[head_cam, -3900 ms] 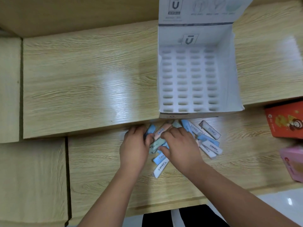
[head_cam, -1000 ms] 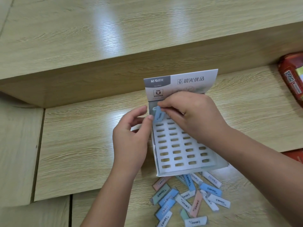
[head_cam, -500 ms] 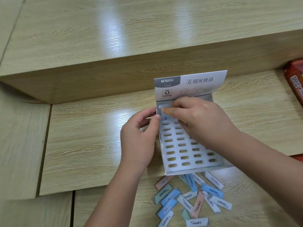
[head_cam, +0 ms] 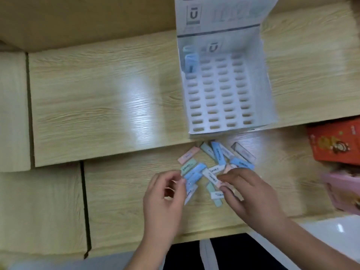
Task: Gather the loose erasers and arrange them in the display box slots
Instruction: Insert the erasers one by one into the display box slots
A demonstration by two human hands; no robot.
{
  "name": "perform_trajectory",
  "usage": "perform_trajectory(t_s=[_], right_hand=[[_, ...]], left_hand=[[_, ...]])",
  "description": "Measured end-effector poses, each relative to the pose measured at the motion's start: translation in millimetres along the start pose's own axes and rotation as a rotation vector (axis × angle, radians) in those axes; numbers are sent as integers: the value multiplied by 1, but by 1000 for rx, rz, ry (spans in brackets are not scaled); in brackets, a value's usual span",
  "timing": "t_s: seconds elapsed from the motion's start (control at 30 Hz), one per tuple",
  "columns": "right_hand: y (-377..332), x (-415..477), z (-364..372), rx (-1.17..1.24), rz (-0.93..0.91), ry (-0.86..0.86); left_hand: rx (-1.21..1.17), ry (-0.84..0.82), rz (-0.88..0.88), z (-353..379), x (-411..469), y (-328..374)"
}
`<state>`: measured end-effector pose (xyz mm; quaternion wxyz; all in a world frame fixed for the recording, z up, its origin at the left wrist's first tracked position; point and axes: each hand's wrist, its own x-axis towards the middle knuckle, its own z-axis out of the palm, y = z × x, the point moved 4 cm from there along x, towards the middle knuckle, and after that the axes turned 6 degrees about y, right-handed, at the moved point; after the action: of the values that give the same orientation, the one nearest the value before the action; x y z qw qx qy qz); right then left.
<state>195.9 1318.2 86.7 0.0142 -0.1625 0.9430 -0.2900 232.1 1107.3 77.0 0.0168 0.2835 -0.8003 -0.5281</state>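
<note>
1. Both hands lie low over the pale wood-grain desk (head_cam: 101, 106). The left hand (head_cam: 165, 193) has its fingers curled with the thumb and forefinger tips almost together at the left edge of the scattered erasers; whether they actually pinch one, I cannot tell, as the frame is blurred. The right hand (head_cam: 247, 195) is spread loosely, its fingertips touching the erasers at the right of the pile, with nothing visibly gripped.
2. On the desk's raised step stands the white cardboard display box (head_cam: 266, 84) with its lid flap folded up at the back; it sits beyond the hands, its front edge just behind the pile.
3. Inside the box, the white insert of oval slots (head_cam: 220, 94) runs in four columns. Nearly all slots are bare.
4. At the far right edge sit an orange printed carton (head_cam: 335, 145) and, nearer the person, a pink box (head_cam: 342, 191).
5. Between the box front and the hands lies the pile of loose small rectangular erasers in paper sleeves (head_cam: 216, 162), blue, green, pink and grey, overlapping at odd angles.
6. Two blue erasers (head_cam: 190, 59) stand in the far-left slots of the insert.
</note>
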Motion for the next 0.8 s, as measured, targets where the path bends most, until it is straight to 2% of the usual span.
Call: perform_trajectory(t_s=[0.07,0.17,0.47,0.67,0.8], right_hand=[[15,-15,35,-82,92,-86],[21,-17,63,-147,168,-127],[25,2,86,-349,237,-83],[37,1,83,-253,326,-153],[30,7,65,-148,270,-95]], left_hand=[[139,-86,-33,18,-10,-36],[296,-155,26,39,-12,-63],[687,-161,260,69,11,-54],[799,-149,271,65,8,-62],[846,-191,285,68,8,-62]])
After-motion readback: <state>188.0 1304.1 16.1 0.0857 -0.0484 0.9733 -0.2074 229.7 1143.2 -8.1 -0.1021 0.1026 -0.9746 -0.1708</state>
